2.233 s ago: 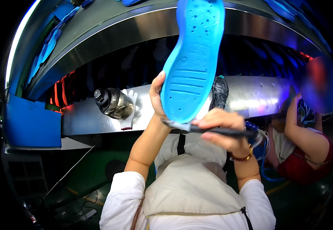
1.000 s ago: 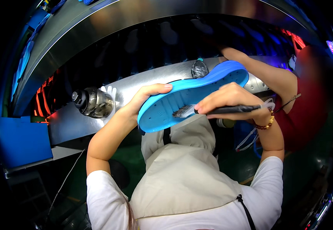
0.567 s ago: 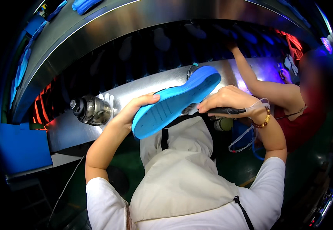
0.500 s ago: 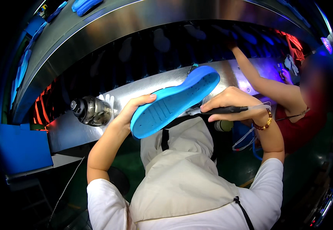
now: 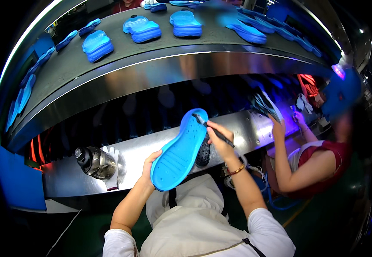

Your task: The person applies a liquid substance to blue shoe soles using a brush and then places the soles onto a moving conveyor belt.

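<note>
My left hand (image 5: 150,166) grips the left edge of a bright blue shoe sole (image 5: 172,159) near its heel. The sole is tilted, its hollow inner face with grooves and small holes turned toward me. In my right hand (image 5: 221,141) is a black-handled brush (image 5: 219,135); its tip meets the inside of the sole's upper end. Partly hidden behind the sole, a dark speckled object (image 5: 203,153) rests on the metal ledge; its kind is unclear.
A steel ledge (image 5: 141,149) runs in front of me, bearing a dark-capped bottle (image 5: 96,163) and a white glove (image 5: 112,176) at left. Beyond it, a conveyor belt (image 5: 121,48) carries stacked blue soles (image 5: 142,29). At right, a co-worker's arm (image 5: 285,165) holds a dark sole.
The view has tilted up, bringing the belt into sight. The sole has turned more upright, and the brush has come from beside it onto its upper end. The co-worker's arm has drawn back.
</note>
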A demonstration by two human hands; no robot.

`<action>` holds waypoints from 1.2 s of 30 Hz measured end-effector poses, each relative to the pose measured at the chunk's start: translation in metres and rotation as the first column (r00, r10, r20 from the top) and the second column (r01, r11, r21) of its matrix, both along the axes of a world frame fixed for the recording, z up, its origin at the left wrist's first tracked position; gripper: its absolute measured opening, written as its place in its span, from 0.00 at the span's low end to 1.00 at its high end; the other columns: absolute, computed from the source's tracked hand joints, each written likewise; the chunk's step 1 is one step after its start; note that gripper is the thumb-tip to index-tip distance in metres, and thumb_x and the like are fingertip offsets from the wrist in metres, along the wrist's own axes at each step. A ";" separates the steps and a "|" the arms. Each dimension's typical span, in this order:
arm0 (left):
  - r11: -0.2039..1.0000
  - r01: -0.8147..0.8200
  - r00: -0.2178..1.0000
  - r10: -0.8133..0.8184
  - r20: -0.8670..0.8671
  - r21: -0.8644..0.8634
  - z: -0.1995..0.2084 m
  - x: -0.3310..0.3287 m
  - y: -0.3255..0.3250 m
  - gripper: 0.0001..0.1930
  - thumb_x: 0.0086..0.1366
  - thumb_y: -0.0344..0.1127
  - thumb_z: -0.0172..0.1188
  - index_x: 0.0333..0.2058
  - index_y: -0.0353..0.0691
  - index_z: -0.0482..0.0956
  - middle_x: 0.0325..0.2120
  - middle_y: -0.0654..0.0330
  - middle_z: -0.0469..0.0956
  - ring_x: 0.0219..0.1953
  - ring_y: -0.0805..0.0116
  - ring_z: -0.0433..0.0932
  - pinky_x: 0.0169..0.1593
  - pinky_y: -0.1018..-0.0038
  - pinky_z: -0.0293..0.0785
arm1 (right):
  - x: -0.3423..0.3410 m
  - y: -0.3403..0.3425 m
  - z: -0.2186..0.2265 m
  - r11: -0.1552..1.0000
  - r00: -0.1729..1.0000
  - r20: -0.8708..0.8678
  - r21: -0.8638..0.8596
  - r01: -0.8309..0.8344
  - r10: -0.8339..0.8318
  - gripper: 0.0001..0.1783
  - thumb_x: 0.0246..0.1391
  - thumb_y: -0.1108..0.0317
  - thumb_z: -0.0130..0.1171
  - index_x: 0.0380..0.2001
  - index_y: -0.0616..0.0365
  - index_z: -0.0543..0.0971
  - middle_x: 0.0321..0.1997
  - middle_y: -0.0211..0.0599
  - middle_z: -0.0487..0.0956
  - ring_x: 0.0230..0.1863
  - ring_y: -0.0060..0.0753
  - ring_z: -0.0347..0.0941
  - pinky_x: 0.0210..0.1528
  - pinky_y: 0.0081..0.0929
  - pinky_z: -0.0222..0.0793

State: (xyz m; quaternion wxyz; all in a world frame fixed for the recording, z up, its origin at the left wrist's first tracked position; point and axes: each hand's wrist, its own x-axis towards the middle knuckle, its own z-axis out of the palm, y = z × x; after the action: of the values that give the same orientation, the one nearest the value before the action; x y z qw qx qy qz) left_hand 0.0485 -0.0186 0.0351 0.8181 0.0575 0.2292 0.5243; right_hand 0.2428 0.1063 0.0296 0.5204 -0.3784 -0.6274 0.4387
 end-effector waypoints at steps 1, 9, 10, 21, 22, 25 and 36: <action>1.000 -0.003 1.000 0.003 -0.025 0.008 -0.013 -0.002 -0.001 0.32 0.55 0.50 0.48 0.54 0.35 0.59 0.48 0.44 0.67 0.45 0.47 0.71 0.46 0.51 0.69 | -0.006 -0.010 -0.009 0.994 1.000 -0.003 -0.105 0.015 -0.016 0.12 0.50 0.72 0.55 0.39 0.62 0.77 0.25 0.29 0.76 0.14 0.12 0.65 0.16 0.10 0.60; 0.980 -0.196 0.981 0.195 0.006 0.042 -0.019 -0.040 -0.057 0.32 0.54 0.47 0.50 0.55 0.34 0.58 0.48 0.44 0.67 0.45 0.50 0.71 0.48 0.58 0.69 | 0.031 -0.068 -0.016 0.670 0.679 -0.551 -0.264 -0.694 0.486 0.14 0.52 0.67 0.52 0.35 0.69 0.76 0.32 0.48 0.78 0.15 0.16 0.66 0.16 0.13 0.62; 0.965 -0.243 0.968 0.248 -0.034 0.102 -0.014 -0.045 -0.065 0.32 0.54 0.46 0.50 0.54 0.33 0.58 0.47 0.45 0.67 0.45 0.51 0.72 0.48 0.58 0.69 | 0.036 -0.064 -0.023 0.697 0.609 -0.719 -0.247 -0.674 0.334 0.16 0.53 0.64 0.51 0.38 0.67 0.73 0.37 0.52 0.76 0.13 0.17 0.62 0.15 0.14 0.59; 0.387 -0.389 0.790 0.607 0.087 0.836 0.154 -0.195 -0.031 0.37 0.59 0.56 0.40 0.57 0.30 0.51 0.54 0.42 0.57 0.53 0.45 0.62 0.54 0.51 0.61 | 0.045 -0.051 -0.044 0.726 0.630 -0.770 -0.378 -0.575 0.098 0.13 0.55 0.67 0.46 0.40 0.64 0.72 0.42 0.51 0.75 0.13 0.22 0.63 0.18 0.17 0.58; 0.279 -0.397 0.723 0.682 0.111 0.874 0.161 -0.222 -0.023 0.35 0.61 0.55 0.38 0.57 0.32 0.50 0.55 0.45 0.58 0.56 0.48 0.59 0.57 0.53 0.57 | 0.043 -0.050 -0.047 0.707 0.599 -0.795 -0.369 -0.603 0.096 0.13 0.55 0.67 0.46 0.40 0.63 0.72 0.42 0.50 0.75 0.13 0.22 0.62 0.19 0.17 0.58; 0.092 -0.974 0.184 0.852 0.490 0.205 0.186 -0.241 0.020 0.31 0.63 0.51 0.29 0.57 0.32 0.50 0.57 0.48 0.56 0.59 0.50 0.54 0.59 0.55 0.55 | 0.039 -0.051 -0.048 0.695 0.614 -0.787 -0.411 -0.590 0.056 0.12 0.54 0.67 0.46 0.39 0.63 0.73 0.42 0.50 0.75 0.14 0.22 0.62 0.18 0.17 0.57; 0.719 0.127 -0.926 0.333 -0.179 0.683 0.170 -0.192 0.131 0.16 0.56 0.42 0.53 0.40 0.38 0.73 0.38 0.49 0.72 0.43 0.55 0.71 0.46 0.67 0.67 | 0.055 -0.047 -0.040 0.729 0.718 -0.694 -0.519 -0.446 -0.054 0.12 0.52 0.66 0.47 0.35 0.63 0.73 0.33 0.41 0.77 0.16 0.25 0.63 0.20 0.19 0.58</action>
State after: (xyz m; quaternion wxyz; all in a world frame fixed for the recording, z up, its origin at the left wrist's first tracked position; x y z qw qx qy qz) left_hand -0.1440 0.1127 0.2050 -0.2828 0.5101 0.7370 0.3414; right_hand 0.2976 0.0590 -0.0100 0.4888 -0.2782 -0.2421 0.7906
